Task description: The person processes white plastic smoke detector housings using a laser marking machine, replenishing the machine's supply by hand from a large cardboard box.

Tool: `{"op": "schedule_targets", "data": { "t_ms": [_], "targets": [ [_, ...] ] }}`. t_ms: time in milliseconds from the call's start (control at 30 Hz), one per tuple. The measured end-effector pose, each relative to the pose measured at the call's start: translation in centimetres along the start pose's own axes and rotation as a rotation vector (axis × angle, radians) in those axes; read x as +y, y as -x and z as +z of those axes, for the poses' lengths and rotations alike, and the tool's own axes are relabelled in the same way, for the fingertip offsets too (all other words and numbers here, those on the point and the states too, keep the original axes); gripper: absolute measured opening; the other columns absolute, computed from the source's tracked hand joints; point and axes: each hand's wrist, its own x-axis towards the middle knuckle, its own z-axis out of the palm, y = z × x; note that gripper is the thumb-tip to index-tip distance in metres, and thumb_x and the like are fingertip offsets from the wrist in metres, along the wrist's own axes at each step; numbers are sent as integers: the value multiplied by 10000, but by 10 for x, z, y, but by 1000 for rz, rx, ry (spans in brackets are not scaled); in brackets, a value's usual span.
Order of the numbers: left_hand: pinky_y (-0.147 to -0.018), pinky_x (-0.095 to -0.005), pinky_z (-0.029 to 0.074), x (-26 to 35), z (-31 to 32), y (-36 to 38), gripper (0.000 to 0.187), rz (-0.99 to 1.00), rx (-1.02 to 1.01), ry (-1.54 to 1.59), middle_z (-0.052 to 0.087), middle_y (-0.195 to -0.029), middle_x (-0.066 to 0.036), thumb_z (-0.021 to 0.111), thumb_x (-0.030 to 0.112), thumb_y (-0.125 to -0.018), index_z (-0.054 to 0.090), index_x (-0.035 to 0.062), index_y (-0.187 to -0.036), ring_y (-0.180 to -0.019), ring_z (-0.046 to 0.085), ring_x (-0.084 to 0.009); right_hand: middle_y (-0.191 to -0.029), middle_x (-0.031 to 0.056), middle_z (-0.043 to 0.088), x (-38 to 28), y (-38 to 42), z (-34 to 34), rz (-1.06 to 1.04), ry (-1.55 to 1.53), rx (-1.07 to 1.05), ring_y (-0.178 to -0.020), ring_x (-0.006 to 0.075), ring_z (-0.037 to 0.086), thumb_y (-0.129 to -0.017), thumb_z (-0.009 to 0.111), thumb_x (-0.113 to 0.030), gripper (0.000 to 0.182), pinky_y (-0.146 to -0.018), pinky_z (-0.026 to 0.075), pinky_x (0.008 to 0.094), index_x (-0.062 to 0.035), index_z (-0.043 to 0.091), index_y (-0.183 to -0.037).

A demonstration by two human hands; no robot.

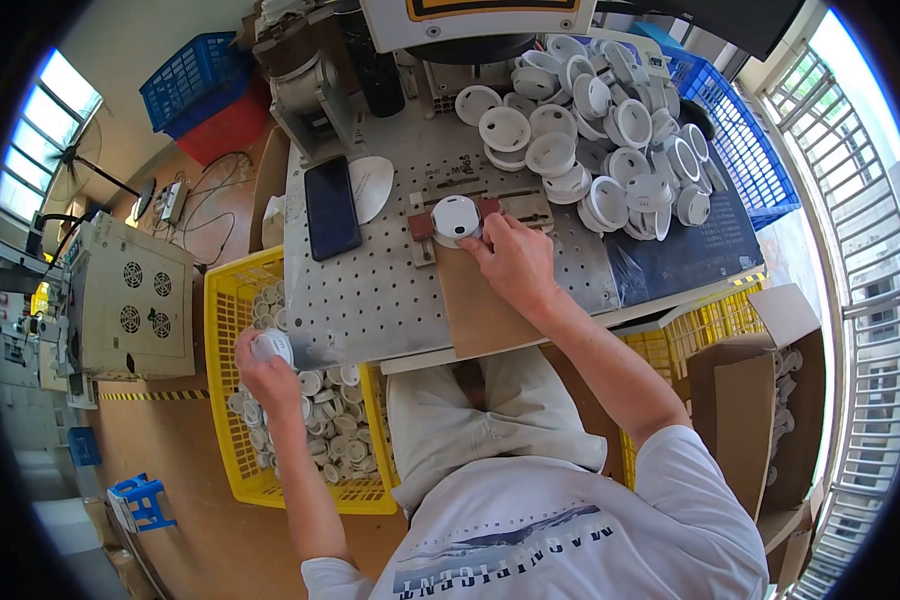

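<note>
My right hand [515,262] is at the middle of the perforated metal plate [370,310], its thumb and fingers closed at the near right edge of a white round plastic cap [457,217]. That cap sits in a small fixture with reddish-brown blocks [423,226], and a dark oval hole shows on it. A brown cardboard strip [485,310] runs from the fixture to the plate's front edge. My left hand [265,372] is closed around another white round cap [272,347], held above a yellow basket [225,440] with many similar white parts.
Many white round caps [550,154] are heaped at the plate's back right, beside a blue basket [760,150]. A black phone [331,208] lies at the left on a white disc [372,188]. A machine head [480,22] overhangs the back. An open cardboard box [730,400] stands right.
</note>
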Motion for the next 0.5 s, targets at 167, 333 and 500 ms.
{"op": "schedule_targets", "data": {
  "t_ms": [167, 333, 500],
  "targets": [
    [-968, -474, 396, -99, -19, -19, 323, 31, 99, -369, 572, -1127, -254, 476, -72, -733, 546, -120, -1045, -1083, 534, -444, -705, 82, 595, 2, 1, 2, 5, -6, 2, -638, 345, 606, -807, 757, -325, 355, -553, 453, 453, -68, 518, -753],
    [-1024, -473, 366, 0, 22, -35, 144, 176, 18, -163, 543, -1188, -276, 508, -81, -708, 572, -178, -794, -1133, 509, -436, -713, 81, 601, 2, 1, 1, 2, 0, 0, -645, 350, 613, -815, 746, -335, 357, -557, 462, 457, -71, 515, -755],
    [-1036, -474, 364, 143, 101, -39, 85, 427, -153, 55, 519, -1249, -262, 568, -77, -700, 609, -151, -692, -1185, 474, -413, -823, 131, 644, 4, 4, -5, -43, -25, -47, -701, 355, 654, -842, 702, -270, 267, -586, 506, 463, -51, 550, -823]
  ]
}}
